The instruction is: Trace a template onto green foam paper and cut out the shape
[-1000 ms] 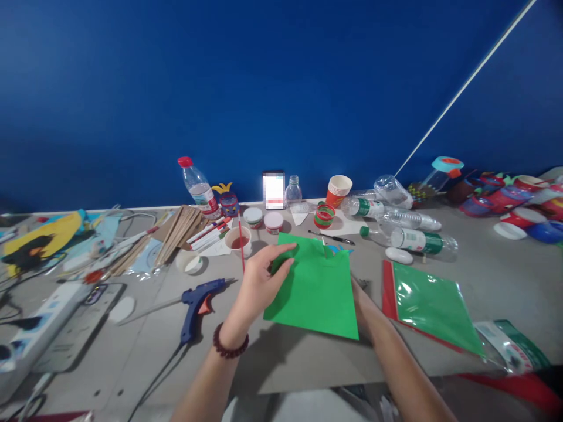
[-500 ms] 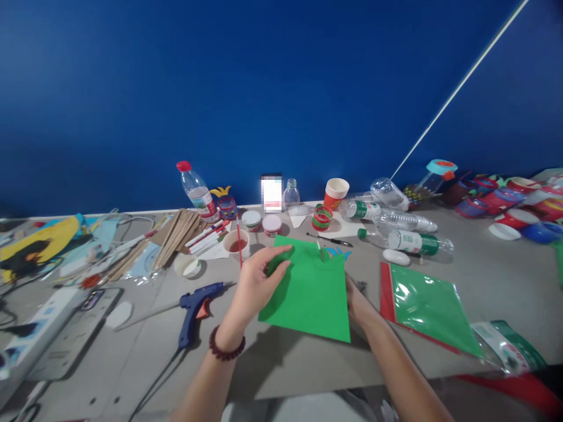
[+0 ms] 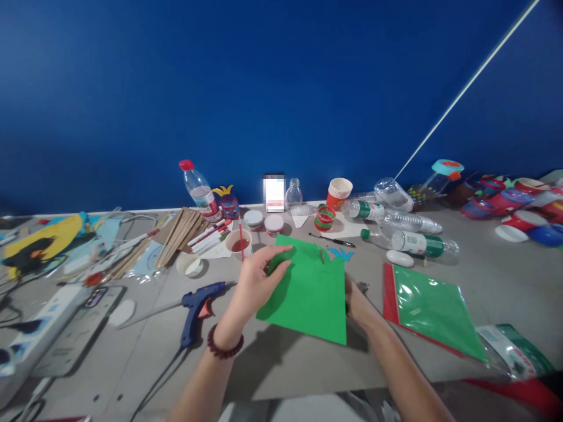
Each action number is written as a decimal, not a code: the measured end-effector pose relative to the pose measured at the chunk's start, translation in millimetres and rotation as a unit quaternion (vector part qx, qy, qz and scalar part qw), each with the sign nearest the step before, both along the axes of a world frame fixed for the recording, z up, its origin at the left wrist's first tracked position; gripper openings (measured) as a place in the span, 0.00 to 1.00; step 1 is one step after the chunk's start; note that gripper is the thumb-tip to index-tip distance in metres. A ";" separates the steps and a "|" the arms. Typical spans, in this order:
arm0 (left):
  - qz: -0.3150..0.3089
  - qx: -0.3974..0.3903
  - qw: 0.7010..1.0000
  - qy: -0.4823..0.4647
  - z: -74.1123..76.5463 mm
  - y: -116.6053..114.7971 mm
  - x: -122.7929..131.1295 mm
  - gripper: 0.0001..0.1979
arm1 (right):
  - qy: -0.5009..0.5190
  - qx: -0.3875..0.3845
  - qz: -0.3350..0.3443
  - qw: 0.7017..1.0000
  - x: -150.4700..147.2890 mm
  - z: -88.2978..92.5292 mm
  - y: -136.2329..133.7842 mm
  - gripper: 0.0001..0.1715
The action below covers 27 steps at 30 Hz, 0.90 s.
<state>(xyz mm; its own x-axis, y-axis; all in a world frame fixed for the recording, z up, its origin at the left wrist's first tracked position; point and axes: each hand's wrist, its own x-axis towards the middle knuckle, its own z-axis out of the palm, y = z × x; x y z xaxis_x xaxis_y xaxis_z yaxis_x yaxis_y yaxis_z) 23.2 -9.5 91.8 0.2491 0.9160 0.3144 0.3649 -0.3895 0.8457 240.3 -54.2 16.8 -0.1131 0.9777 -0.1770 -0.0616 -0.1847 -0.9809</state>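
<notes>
A green sheet of paper (image 3: 308,299) is held raised over the table, tilted toward me. My left hand (image 3: 264,275) grips its left side, thumb and index finger on the front face and the other fingers curled at the edge. Behind the right edge is my right hand (image 3: 354,302), its fingers hidden by the sheet. A narrow metal blade of scissors (image 3: 322,255) shows at a cut in the upper right of the paper, beside a faint drawn line; the handles are out of sight.
A blue glue gun (image 3: 193,313) lies left of my hands, near a cup of reddish liquid (image 3: 240,246). To the right are a green paper pack (image 3: 440,308) and several plastic bottles (image 3: 417,243). A black pen (image 3: 332,240) lies behind the sheet.
The blade at the cut shows less and sits slightly lower, and the paper's cut edge has shifted a little. My left hand keeps its grip. The view has turned slightly left.
</notes>
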 end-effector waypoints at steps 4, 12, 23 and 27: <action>-0.011 0.000 1.000 0.007 3.9 1.2 -3.0 0.12 | -0.017 0.010 0.047 0.999 0.7 -0.5 0.4 0.14; -0.054 -0.005 0.996 0.073 22.2 7.9 -8.0 0.12 | -0.040 -0.006 0.060 0.997 1.3 -2.8 1.1 0.15; -0.106 0.011 0.984 0.140 40.7 22.5 -8.3 0.12 | -0.041 0.004 0.071 0.997 5.4 -9.2 3.4 0.12; -0.115 0.012 0.980 0.159 39.2 25.2 -10.3 0.12 | -0.033 -0.010 0.074 0.997 3.9 -10.8 4.7 0.14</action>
